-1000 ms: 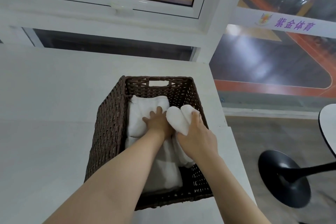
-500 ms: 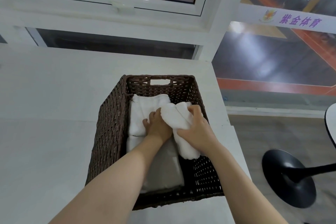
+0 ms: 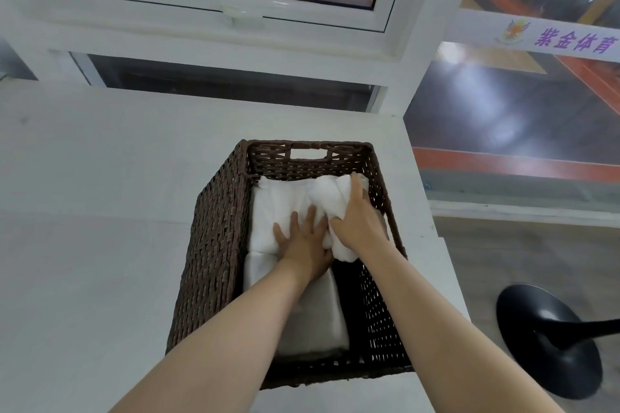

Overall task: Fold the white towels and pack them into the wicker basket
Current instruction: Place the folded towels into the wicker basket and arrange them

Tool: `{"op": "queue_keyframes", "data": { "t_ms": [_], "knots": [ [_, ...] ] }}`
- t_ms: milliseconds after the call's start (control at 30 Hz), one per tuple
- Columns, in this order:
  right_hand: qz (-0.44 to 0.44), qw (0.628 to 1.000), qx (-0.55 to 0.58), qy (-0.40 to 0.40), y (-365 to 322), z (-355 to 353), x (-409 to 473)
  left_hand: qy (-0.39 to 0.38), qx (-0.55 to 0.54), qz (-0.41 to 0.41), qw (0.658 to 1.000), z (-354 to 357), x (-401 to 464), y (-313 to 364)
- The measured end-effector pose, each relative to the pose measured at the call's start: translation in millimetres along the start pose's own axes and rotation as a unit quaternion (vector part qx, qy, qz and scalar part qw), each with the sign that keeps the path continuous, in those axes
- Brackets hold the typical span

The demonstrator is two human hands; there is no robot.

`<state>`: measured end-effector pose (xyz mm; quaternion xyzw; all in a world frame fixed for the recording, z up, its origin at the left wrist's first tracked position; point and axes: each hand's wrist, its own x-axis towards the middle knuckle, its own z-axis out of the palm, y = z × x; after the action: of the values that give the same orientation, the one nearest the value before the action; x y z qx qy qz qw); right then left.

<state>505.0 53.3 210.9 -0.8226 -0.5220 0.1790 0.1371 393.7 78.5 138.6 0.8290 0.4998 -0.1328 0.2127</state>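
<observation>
**Both hands in basket, rolled towel going in at far right**

Dark brown wicker basket (image 3: 214,245) sits on white tabletop (image 3: 84,261), near its right edge, handle cutout in the far wall. Inside: folded white towels. Far folded towel (image 3: 278,201) lies along the left side toward the far wall; near folded towel (image 3: 315,322) lies closer to the person, also on the left side, touching the far one. The right strip of the basket floor nearer the person is dark and shows no towel.

Left hand (image 3: 305,245) lies flat, fingers straight and spread, pressing down on the far folded towel at the seam between the two stacks. Left grip: open, holding nothing, only pressing.

Right hand (image 3: 359,225) is wrapped over a rolled towel (image 3: 330,198), thumb on its left side, fingers curled over the top and right. Right grip: closed around the rolled towel. The roll sits in the far-right part of the basket, just beside the far folded towel and close against the right wall; can't tell if it is touching the basket floor. The two hands touch at the thumb side.

Beyond the tabletop: white window frame (image 3: 214,10) at top, black round stool base (image 3: 550,342) on the floor to the right.
</observation>
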Motion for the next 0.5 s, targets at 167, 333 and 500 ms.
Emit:
{"op": "queue_keyframes", "data": {
  "t_ms": [167,333,500],
  "knots": [
    [0.034,0.998,-0.009,-0.051,3.3,-1.7,12.9,-0.016,0.0,0.017,1.0,-3.6,2.5,-2.8],
    [0.064,0.99,-0.075,-0.105,-9.1,-9.3,19.5,-0.015,0.006,0.044,0.999,-3.7,-1.5,-8.1],
    [0.1,0.986,0.017,-0.136,-10.5,-11.9,31.2,-0.011,0.011,0.049,0.999,-3.7,-0.8,-8.0]
  ]
}}
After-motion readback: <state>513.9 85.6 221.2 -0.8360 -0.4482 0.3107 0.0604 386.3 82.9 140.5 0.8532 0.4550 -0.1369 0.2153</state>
